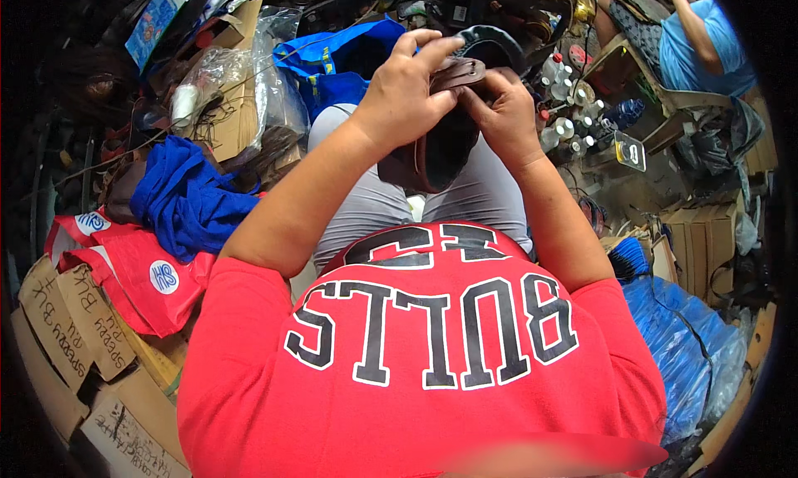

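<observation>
Above my lap, both hands hold a dark brown leather piece (459, 72) that looks like a shoe upper, with small holes near one edge. Its lower part (413, 164) curves round a dark hollow between my knees. My left hand (399, 96) grips the near edge from the left, thumb below and fingers bent over the top. From the right, my right hand (509, 116) pinches the same edge between thumb and fingers. A dark curved band (492, 39) rises just beyond the fingers; whether it belongs to the same piece I cannot tell.
A blue bag (345, 50) lies beyond my left hand. On the left are blue cloth (183, 195), a red plastic bag (137, 270) and cardboard (104, 320). Several small bottles (561, 129) stand at right, near a seated person in a light blue shirt (706, 46). Blue plastic wrapping (677, 337) lies right.
</observation>
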A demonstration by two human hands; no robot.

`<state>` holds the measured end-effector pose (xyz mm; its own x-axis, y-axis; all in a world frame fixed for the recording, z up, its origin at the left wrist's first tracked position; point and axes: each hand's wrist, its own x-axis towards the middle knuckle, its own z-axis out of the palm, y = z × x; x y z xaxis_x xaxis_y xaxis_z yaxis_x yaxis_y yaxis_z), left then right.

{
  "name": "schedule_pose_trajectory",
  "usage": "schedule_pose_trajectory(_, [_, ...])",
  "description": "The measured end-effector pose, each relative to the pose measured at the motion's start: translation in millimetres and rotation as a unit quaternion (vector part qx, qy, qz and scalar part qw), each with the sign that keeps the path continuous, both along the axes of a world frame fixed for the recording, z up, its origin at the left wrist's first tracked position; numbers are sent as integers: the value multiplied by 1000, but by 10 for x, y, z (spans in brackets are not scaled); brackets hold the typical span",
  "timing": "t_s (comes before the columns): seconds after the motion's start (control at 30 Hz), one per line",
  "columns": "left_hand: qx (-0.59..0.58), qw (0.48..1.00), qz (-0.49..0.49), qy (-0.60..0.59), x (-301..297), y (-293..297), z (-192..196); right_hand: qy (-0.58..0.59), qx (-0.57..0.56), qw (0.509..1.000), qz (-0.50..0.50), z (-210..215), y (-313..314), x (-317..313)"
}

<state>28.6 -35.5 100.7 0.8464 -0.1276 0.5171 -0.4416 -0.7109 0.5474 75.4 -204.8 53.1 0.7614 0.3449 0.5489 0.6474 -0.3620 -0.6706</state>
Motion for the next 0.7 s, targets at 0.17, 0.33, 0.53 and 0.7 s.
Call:
schedule_pose_trajectory(0.17, [-12, 996, 51, -67, -146, 281, -129, 288, 123, 939, 140, 121, 96, -190])
schedule_pose_trajectory(0.33, [-42, 990, 73, -111, -216, 703, -208, 435, 205, 851, 213, 281, -230, -427])
schedule_pose_trajectory(0.53, [-102, 982, 145, -58, -332, 1120, -256, 408, 102, 907, 14, 827, -816, -644])
schedule_pose_trajectory(0.7, [-161, 979, 122, 30, -460, 1405, -429, 307, 215, 926, 44, 1206, -1301, -578])
